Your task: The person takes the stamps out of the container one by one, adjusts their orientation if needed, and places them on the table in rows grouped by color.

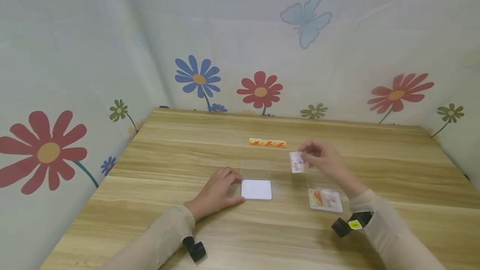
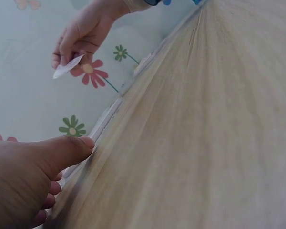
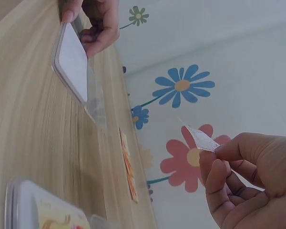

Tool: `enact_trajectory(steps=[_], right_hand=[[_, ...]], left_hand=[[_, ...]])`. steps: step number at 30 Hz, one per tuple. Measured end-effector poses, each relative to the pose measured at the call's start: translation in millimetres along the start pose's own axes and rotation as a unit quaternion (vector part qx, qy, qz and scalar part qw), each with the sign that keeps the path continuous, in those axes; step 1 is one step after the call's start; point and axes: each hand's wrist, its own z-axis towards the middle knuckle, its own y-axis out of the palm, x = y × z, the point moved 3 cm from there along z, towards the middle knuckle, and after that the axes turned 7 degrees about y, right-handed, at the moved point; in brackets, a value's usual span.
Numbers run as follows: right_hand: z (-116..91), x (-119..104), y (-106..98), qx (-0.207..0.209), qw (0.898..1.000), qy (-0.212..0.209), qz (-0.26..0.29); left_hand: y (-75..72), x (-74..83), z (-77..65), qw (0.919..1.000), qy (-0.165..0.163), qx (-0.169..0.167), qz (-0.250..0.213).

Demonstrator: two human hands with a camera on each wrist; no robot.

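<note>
Paper slip (image 1: pixel 296 163) is raised over the right-middle part of the table (image 1: pixel 131 186), pinched in my right hand (image 1: pixel 323 157). A white backdrop (image 1: pixel 225 20), printed with coloured flowers and a pale blue butterfly (image 1: pixel 306 21), stands along the table's far edge and at its left and right sides. The table itself has a wood-grain surface. My pale sleeves (image 1: pixel 161 236) enter from the near left and near right; a black wrist device (image 1: pixel 195 250) shows on the left, and on the right another carries a yellow label (image 1: pixel 354 224).

My left hand (image 1: pixel 215 188) rests low on the table, clamped on the left end of the white case (image 1: pixel 256 189), thumb at the near corner and fingers at the far one. My right thumb and fingertips are together on the slip, the remaining fingers bent.

The white case lies flat near the middle, its clear lid (image 1: pixel 255 170) laid open on the far side. A second case (image 1: pixel 318 208) lies apart to the right and slightly nearer, with an orange insert (image 1: pixel 318 198) on its left and a pale insert (image 1: pixel 331 199) on its right. Far of both cases, a row of orange slips (image 1: pixel 268 143) lies end to end. My raised slip is pale, its print too small to read
</note>
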Motion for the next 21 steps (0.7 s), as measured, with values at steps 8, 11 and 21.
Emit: enact_trajectory(steps=[8,11,21], right_hand=[[-2.8,9.0,-14.9,0.014,1.0,0.013,-0.018],[-2.0,12.3,-20.3,0.021,0.999,0.015,-0.024],[4.4,22.4,-37.4,0.017,0.998,0.053,-0.036]], left_hand=[[-0.1,-0.5,-0.1,1.0,-0.002,-0.001,-0.004],[0.6,-0.9,-0.3,1.0,0.003,0.002,-0.001],[1.2,-0.8,0.0,0.9997,0.016,0.013,0.009]])
